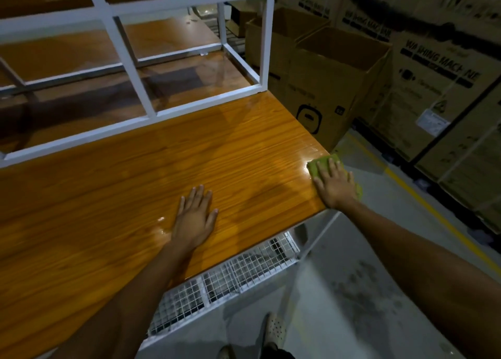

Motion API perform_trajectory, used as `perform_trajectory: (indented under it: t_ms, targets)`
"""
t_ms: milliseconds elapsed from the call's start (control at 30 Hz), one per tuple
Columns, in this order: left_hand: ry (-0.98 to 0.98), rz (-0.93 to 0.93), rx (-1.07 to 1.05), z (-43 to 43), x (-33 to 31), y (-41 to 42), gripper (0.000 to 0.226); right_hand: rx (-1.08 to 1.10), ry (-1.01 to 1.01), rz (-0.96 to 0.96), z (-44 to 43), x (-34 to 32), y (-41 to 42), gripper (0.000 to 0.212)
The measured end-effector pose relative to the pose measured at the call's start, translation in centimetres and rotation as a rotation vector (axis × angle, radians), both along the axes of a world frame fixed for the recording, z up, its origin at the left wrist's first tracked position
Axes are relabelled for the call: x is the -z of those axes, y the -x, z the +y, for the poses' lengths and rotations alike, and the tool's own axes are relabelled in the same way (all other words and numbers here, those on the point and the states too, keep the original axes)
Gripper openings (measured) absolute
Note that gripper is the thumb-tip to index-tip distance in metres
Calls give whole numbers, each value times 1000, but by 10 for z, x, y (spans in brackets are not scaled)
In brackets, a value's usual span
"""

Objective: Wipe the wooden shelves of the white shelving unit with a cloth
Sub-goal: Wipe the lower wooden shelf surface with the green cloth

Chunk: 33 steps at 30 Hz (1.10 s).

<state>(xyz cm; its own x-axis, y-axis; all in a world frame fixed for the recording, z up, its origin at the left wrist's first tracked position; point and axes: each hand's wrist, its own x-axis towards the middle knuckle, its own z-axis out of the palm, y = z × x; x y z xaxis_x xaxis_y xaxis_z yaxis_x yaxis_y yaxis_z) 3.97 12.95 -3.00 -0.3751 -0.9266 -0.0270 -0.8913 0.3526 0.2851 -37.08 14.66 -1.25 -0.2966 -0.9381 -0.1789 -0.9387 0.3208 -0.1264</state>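
the green cloth (314, 168) lay at the front right corner of the wooden shelf (122, 196), with part of it past the edge. the right hand (334, 186) pressed it down with flat, straight fingers, curled round nothing. the left hand (195, 219) rested open, palm down, on the glossy wood nearer the middle. pinned only by pressure, the cloth could likely slide off the corner and drop to the floor (379, 250) near the cardboard boxes (333, 87). the wet-looking sheen might also let the bracing left palm slip.

hands 2: left hand (195, 217), right hand (336, 186) | cloth (322, 163) 1 | open cardboard boxes (333, 92) 2
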Motion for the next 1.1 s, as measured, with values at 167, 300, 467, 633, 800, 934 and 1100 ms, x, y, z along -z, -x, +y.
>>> perform_trajectory:
  t_ms: [167,300,467,633,800,934,1100]
  targets:
    - [-26,-9,26,-1,-4,-4,71,-92,54,-36,-9,7,-101,63]
    - [-23,-40,30,0,-5,-1,72,-319,42,-60,29,6,-185,61]
    - [-42,-76,57,-4,-9,4,77,-457,82,-40,81,9,-141,67]
    - [-79,-140,122,-20,-12,4,90,-148,88,-19,52,-2,-24,89]
    - [-131,-215,143,-45,-12,15,85,97,31,-37,-11,0,-26,64]
    - [-133,-193,143,-55,-10,21,77,-57,64,-70,-20,-1,-88,69]
    - [-90,-137,109,-51,-5,21,91,-316,64,-46,29,9,-106,64]
